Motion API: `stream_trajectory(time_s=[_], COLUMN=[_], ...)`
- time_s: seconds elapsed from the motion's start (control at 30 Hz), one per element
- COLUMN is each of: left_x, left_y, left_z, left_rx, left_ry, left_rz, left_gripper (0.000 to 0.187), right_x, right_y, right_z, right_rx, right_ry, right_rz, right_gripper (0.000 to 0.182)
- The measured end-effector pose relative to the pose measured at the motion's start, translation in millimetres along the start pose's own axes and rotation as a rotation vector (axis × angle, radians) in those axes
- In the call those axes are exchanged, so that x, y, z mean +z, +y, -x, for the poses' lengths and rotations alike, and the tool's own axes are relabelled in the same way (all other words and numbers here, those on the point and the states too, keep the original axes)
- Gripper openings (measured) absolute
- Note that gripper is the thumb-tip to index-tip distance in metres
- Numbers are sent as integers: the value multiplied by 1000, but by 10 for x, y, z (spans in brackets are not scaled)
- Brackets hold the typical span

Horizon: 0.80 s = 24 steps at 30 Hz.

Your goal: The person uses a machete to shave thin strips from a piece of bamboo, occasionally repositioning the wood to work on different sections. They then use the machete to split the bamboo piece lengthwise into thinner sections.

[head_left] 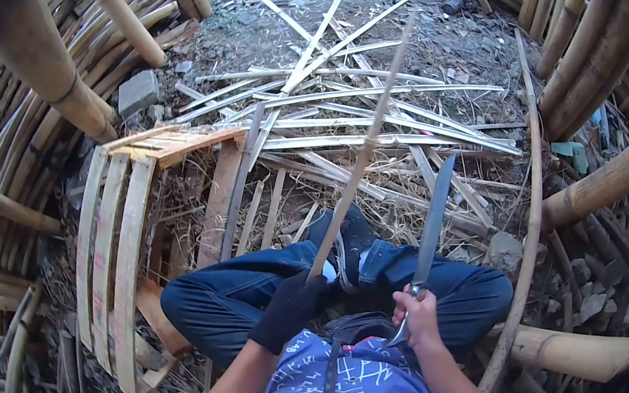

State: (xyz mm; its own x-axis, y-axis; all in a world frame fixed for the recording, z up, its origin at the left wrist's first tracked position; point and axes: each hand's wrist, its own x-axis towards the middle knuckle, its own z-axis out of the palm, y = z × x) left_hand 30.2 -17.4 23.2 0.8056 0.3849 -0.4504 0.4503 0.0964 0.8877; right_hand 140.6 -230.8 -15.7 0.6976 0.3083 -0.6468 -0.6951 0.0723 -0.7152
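My left hand (290,308), in a dark glove, is closed around the lower end of a long bamboo strip (362,156). The strip slants up and to the right, away from my lap. My bare right hand (416,315) grips the handle of a machete (434,217). Its long blade points up and away, to the right of the strip and apart from it at the hands. Beyond my crossed legs, several pale split bamboo strips (319,124) lie crisscrossed on the ground.
A slatted wooden crate (116,257) stands at my left, with a grey block (137,93) behind it. Thick bamboo poles (617,168) rise on both sides. A long thin pole (533,217) lies along my right. Stones (503,254) and shavings cover the ground.
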Motion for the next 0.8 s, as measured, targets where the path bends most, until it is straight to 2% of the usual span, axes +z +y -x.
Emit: stream_trajectory(time_s=[0.03, 0.1, 0.17, 0.23, 0.27, 0.37, 0.43, 0.5, 0.57, 0.63, 0.77, 0.8], left_x=[48, 146, 214, 260, 272, 328, 365, 430, 480, 489, 580, 610], left_y=[-5, -5, -7, 41, 128, 183, 204, 92, 4, 31, -140, -222], left_z=[-7, -30, -66, -75, -61, -64, -41, -61, -57, -39, -75, -94], left_rx=[-5, 116, 122, 124, 129, 110, 236, 191, 232, 198, 217, 276], left_ry=[3, 2, 5, 9, 6, 8, 29, 47, 120, 127, 123, 129], left_rz=[14, -78, -108, -139, -218, -298, -331, -342, -340, -403, -491, -547], left_gripper=[34, 36, 35, 34, 33, 32, 35, 34, 32, 35, 29, 26], right_x=[-29, -49, -23, -3, 71, 216, 314, 361, 386, 404, 368, 353], right_y=[55, 94, -18, -129, -235, -355, -379, -378, -362, -356, -347, -325], right_z=[11, 31, 61, 36, 65, 33, 33, 11, 5, 1, -53, -83], right_rx=[-58, -213, -242, -690, -650, -774, -747, -702, -684, -665, -673, -662], right_ry=[-15, -84, -98, -146, -150, -244, -297, -336, -346, -353, -345, -330], right_rz=[38, 206, 277, 735, 758, 869, 911, 958, 976, 994, 1124, 1158], right_gripper=[20, 20, 18, 18, 19, 12, 13, 13, 13, 13, 15, 15])
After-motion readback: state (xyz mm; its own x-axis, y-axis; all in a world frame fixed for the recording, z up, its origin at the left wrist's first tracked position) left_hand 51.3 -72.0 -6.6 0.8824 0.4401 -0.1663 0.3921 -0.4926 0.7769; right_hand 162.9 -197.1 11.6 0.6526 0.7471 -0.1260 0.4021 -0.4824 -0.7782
